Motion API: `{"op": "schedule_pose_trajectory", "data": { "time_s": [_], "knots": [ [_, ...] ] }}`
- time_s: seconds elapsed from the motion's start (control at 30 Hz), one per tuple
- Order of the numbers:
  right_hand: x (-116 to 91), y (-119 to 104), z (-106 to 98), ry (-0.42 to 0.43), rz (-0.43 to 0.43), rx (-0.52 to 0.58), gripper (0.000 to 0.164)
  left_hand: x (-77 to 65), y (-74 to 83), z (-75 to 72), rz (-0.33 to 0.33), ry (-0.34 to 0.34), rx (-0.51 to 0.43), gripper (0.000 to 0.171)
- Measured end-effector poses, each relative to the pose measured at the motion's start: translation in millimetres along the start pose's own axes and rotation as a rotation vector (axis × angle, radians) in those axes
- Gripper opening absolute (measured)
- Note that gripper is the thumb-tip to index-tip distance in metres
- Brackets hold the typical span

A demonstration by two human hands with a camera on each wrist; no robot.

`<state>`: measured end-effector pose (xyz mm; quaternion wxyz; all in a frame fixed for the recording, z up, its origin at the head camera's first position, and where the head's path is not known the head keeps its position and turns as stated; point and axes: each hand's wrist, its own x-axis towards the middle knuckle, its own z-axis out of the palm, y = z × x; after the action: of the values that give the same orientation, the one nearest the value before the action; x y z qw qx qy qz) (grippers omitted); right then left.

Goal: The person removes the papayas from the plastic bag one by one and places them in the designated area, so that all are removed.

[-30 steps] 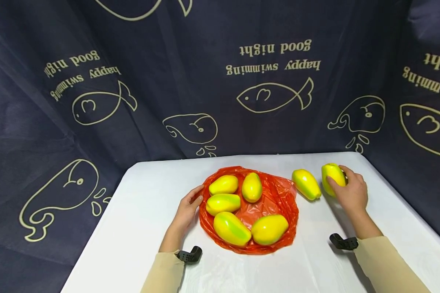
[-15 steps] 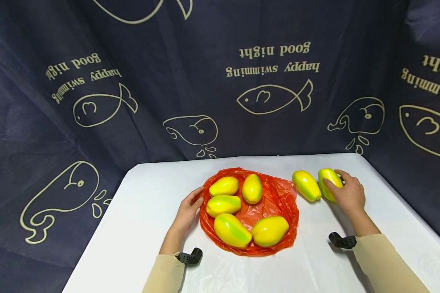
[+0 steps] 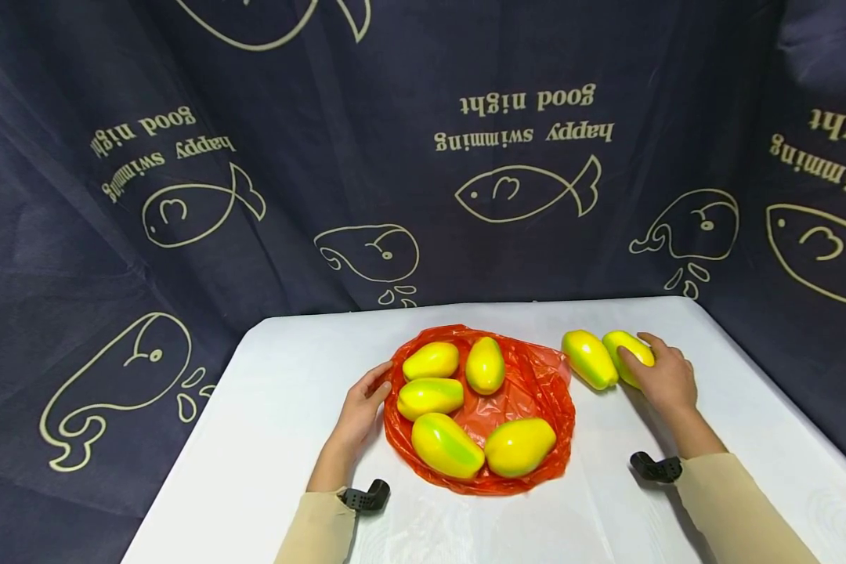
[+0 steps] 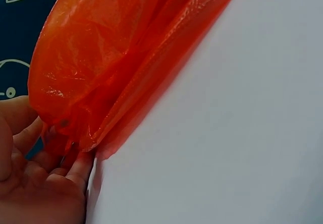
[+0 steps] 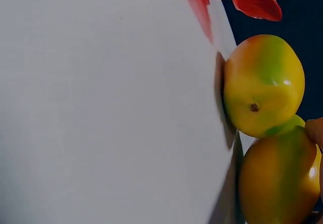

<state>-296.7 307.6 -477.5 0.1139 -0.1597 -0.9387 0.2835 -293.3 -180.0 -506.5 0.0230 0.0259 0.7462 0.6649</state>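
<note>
My left hand (image 3: pixel 359 406) holds the left edge of a red plastic bag (image 3: pixel 554 399), spread wide on the table. In the left wrist view its fingers curl at the gathered film (image 4: pixel 91 47). Inside the bag lie several yellow-green papayas (image 3: pixel 447 445), most along the left side and front. To the right, my right hand (image 3: pixel 668 380) grips another papaya (image 3: pixel 627 351), thumb on top, its far fingers mostly hidden. That fruit lies right against a loose papaya (image 3: pixel 590 360), whose stem end (image 5: pixel 254 107) shows in the right wrist view.
A white-covered table (image 3: pixel 275 407) carries everything. Behind it hangs a dark blue curtain (image 3: pixel 366 157) with fish and whale drawings. Each wrist wears a black camera mount (image 3: pixel 366 497). The bag's right edge comes close to the loose papaya.
My right hand has moved left and slightly toward me with its papaya, which has gone from upright to tilted over beside the loose one. My left hand stays at the bag's edge.
</note>
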Motion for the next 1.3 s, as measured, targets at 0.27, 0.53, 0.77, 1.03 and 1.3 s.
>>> {"op": "schedule_pose_trajectory", "data": {
  "time_s": [0.27, 0.53, 0.77, 1.03, 1.3],
  "knots": [
    [-2.6, 1.0, 3.1, -0.017, -0.012, 0.025, 0.075, -0.4, -1.0, 0.7, 0.003, 0.003, 0.0, 0.043],
    [-8.6, -1.5, -2.1, 0.097, -0.06, 0.092, 0.065, 0.6, -3.1, 1.4, 0.006, -0.003, -0.01, 0.043],
    [-13.3, -12.6, -10.0, 0.213, -0.139, 0.173, 0.054, -0.9, -1.0, 1.6, 0.016, 0.003, -0.002, 0.043],
    [-25.6, -35.3, -16.4, 0.224, -0.297, 0.319, 0.046, -1.1, 0.5, 2.8, 0.011, 0.006, -0.015, 0.042],
    [-46.8, -61.5, -18.7, 0.007, -0.393, 0.388, 0.047, -1.2, 0.6, 1.7, 0.016, 0.003, 0.009, 0.043]
  ]
}}
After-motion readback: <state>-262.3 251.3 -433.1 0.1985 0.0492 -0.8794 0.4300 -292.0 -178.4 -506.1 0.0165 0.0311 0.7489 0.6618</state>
